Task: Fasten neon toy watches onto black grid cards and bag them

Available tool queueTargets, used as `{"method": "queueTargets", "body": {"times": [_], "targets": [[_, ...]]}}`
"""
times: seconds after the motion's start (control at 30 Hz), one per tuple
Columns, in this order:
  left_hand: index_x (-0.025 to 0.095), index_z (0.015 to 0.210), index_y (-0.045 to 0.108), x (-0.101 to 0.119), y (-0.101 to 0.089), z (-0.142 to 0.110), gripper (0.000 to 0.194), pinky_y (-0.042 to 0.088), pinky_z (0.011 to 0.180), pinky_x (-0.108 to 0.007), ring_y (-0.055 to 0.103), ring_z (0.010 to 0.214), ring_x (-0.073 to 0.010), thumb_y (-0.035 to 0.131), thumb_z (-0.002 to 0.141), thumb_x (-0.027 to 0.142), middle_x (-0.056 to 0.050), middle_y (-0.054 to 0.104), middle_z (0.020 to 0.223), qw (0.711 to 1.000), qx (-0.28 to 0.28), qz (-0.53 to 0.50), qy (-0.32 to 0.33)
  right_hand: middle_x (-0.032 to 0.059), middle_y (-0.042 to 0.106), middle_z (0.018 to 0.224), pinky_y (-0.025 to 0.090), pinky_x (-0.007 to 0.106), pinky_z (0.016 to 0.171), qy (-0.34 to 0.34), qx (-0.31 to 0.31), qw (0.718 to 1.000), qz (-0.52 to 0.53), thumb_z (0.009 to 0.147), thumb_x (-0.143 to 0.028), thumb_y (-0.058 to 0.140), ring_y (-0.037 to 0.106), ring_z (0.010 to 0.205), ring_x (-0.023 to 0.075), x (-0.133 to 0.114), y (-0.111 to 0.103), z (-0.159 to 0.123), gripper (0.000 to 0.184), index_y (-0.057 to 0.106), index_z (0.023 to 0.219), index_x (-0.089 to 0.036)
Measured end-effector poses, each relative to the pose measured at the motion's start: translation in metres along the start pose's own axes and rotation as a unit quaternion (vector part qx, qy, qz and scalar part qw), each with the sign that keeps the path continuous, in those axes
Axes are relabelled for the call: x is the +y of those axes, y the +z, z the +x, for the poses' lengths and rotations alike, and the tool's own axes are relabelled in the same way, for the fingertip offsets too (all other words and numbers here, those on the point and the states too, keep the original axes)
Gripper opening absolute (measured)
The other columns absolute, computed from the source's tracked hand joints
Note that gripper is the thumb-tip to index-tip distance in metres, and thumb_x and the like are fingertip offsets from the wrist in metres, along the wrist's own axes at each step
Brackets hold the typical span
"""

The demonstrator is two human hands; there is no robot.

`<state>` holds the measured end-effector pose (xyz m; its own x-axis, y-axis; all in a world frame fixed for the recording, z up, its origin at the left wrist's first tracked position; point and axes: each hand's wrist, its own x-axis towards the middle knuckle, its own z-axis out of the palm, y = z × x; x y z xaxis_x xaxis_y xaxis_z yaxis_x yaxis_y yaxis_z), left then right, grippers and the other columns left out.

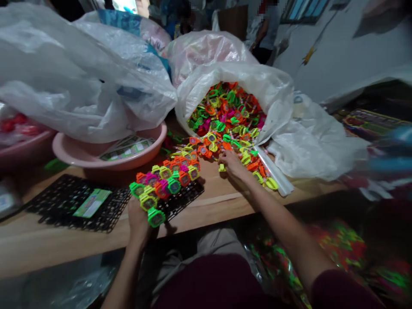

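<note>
My left hand (137, 221) is closed on the near end of a long stack of small toy watches (165, 180) in green, orange, pink and yellow, which stretches up and to the right over a black plastic grid (180, 199). My right hand (229, 162) reaches forward to the loose watches (225, 143) spilled on the wooden table (212, 206), its fingers pinched on a yellow watch (222, 168). Behind them a white plastic bag (273, 92) lies open on its side, full of several more watches (227, 109).
A pink basin (77, 156) holding printed cards sits at the left under big clear plastic bags (74, 73). A second black grid (58, 201) carries a green card (92, 202). A clear tube (273, 171) lies right of my hand. A person (265, 30) stands at the back.
</note>
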<state>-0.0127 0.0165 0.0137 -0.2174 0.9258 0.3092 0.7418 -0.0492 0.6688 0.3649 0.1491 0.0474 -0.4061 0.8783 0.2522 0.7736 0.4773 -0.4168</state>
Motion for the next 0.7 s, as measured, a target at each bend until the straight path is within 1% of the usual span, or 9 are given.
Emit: {"method": "queueTargets", "body": {"times": [0.07,0.1,0.2,0.27,0.33,0.43,0.5,0.6,0.7], "targets": [[0.023,0.074,0.062,0.004,0.001,-0.002,0.021,0.051,0.079,-0.037,0.061,0.084,-0.0250,0.052,0.083,0.039,-0.008,0.072,0.086,1.000,0.005,-0.017,-0.021,0.0099,0.064,0.115,0.048,0.040,0.099,-0.019,-0.012,0.999,0.046,0.082,-0.001,0.054,0.056,0.109,0.0250,-0.013,0.005,-0.015,0.037,0.079,0.101,-0.019],[0.023,0.075,0.063,0.005,0.002,-0.003,0.021,0.051,0.080,-0.037,0.062,0.085,-0.0247,0.052,0.084,0.039,-0.008,0.073,0.087,0.999,0.008,-0.023,-0.030,0.0099,0.063,0.117,0.048,0.039,0.098,-0.030,-0.031,0.997,0.064,0.083,0.000,0.053,0.057,0.109,0.0244,-0.020,0.007,-0.023,0.039,0.079,0.104,-0.019],[0.023,0.075,0.062,0.005,0.003,-0.005,0.021,0.051,0.082,-0.037,0.061,0.085,-0.0243,0.050,0.084,0.037,-0.009,0.073,0.089,0.999,0.009,-0.017,-0.040,0.0093,0.064,0.111,0.048,0.035,0.092,-0.057,-0.120,0.988,0.081,0.088,0.000,0.052,0.060,0.102,0.0219,-0.041,0.011,-0.042,0.037,0.077,0.108,-0.018],[0.023,0.073,0.061,0.005,0.003,-0.006,0.021,0.051,0.083,-0.037,0.061,0.084,-0.0240,0.051,0.084,0.037,-0.008,0.072,0.087,0.999,0.003,-0.017,-0.039,0.0090,0.066,0.108,0.048,0.032,0.087,-0.063,-0.161,0.981,0.090,0.091,-0.002,0.054,0.060,0.097,0.0204,-0.052,0.014,-0.047,0.033,0.077,0.110,-0.017],[0.023,0.070,0.059,0.004,0.002,-0.006,0.020,0.050,0.084,-0.038,0.060,0.084,-0.0239,0.052,0.083,0.037,-0.008,0.072,0.086,0.999,-0.003,-0.021,-0.035,0.0087,0.067,0.106,0.047,0.030,0.083,-0.073,-0.164,0.978,0.102,0.095,-0.005,0.058,0.060,0.094,0.0196,-0.055,0.018,-0.046,0.028,0.077,0.111,-0.018],[0.024,0.071,0.057,0.005,0.002,-0.005,0.021,0.050,0.086,-0.038,0.060,0.086,-0.0238,0.052,0.084,0.039,-0.008,0.071,0.087,0.999,-0.001,-0.031,-0.036,0.0078,0.065,0.102,0.046,0.031,0.081,-0.100,-0.124,0.984,0.086,0.102,-0.018,0.063,0.057,0.091,0.0201,-0.051,0.026,-0.039,0.020,0.078,0.114,-0.022],[0.024,0.073,0.057,0.005,0.003,-0.005,0.020,0.050,0.086,-0.038,0.060,0.085,-0.0237,0.051,0.084,0.039,-0.008,0.071,0.088,0.998,0.004,-0.037,-0.043,0.0076,0.063,0.104,0.045,0.031,0.081,-0.111,-0.110,0.984,0.083,0.102,-0.023,0.065,0.055,0.093,0.0203,-0.047,0.031,-0.037,0.017,0.078,0.113,-0.023],[0.024,0.073,0.056,0.004,0.005,-0.004,0.018,0.051,0.083,-0.037,0.060,0.083,-0.0234,0.051,0.083,0.038,-0.007,0.070,0.084,0.998,0.009,-0.042,-0.054,0.0073,0.061,0.109,0.046,0.032,0.084,-0.115,-0.130,0.980,0.098,0.101,-0.022,0.067,0.055,0.097,0.0207,-0.046,0.034,-0.040,0.010,0.075,0.104,-0.022],[0.024,0.072,0.055,0.002,0.006,-0.005,0.016,0.051,0.083,-0.037,0.060,0.085,-0.0238,0.051,0.082,0.036,-0.008,0.070,0.085,0.997,0.014,-0.040,-0.066,0.0076,0.064,0.109,0.046,0.035,0.091,-0.133,-0.161,0.971,0.113,0.104,-0.024,0.063,0.056,0.103,0.0227,-0.055,0.032,-0.051,0.008,0.070,0.102,-0.021]]}}
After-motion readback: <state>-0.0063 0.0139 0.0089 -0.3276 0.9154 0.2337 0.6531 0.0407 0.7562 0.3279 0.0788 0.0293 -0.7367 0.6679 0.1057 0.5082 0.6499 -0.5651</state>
